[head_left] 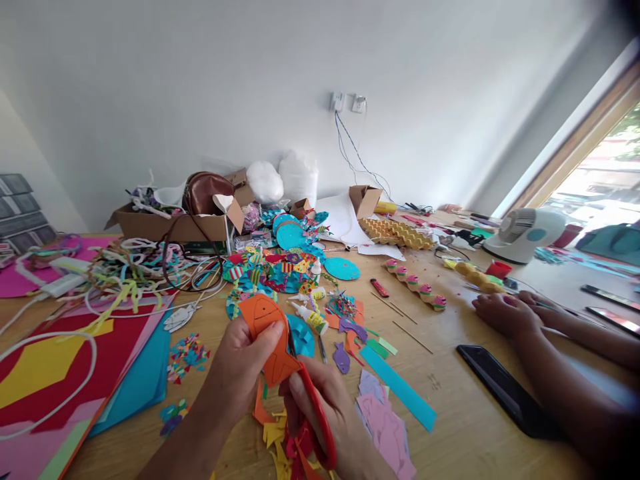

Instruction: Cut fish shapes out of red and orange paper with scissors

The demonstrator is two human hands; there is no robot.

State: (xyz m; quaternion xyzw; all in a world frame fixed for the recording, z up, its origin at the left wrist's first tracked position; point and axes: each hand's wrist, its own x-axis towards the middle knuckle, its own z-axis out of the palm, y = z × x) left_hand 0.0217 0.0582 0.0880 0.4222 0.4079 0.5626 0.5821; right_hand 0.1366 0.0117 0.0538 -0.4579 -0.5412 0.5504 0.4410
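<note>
My left hand [245, 357] pinches a piece of orange paper [265, 317] with a fish outline drawn on it. In my right hand [330, 400] is a pair of red-handled scissors [320, 417], their blades at the paper's right edge. Below my hands lie yellow, red and orange paper scraps [277, 433]. Just beyond the paper are glue bottles [313, 319] and a turquoise paper disc [301, 335]. A purple paper fish [342, 359] rests to the right, near a blue paper strip [400, 387].
Another person's hands [505, 313] rest at the right, near a black phone [505, 390]. Coloured sheets [50, 373] and tangled cords [125, 273] cover the left side. A cardboard box [170, 228], egg cartons [395, 233] and a white fan [525, 233] stand farther back.
</note>
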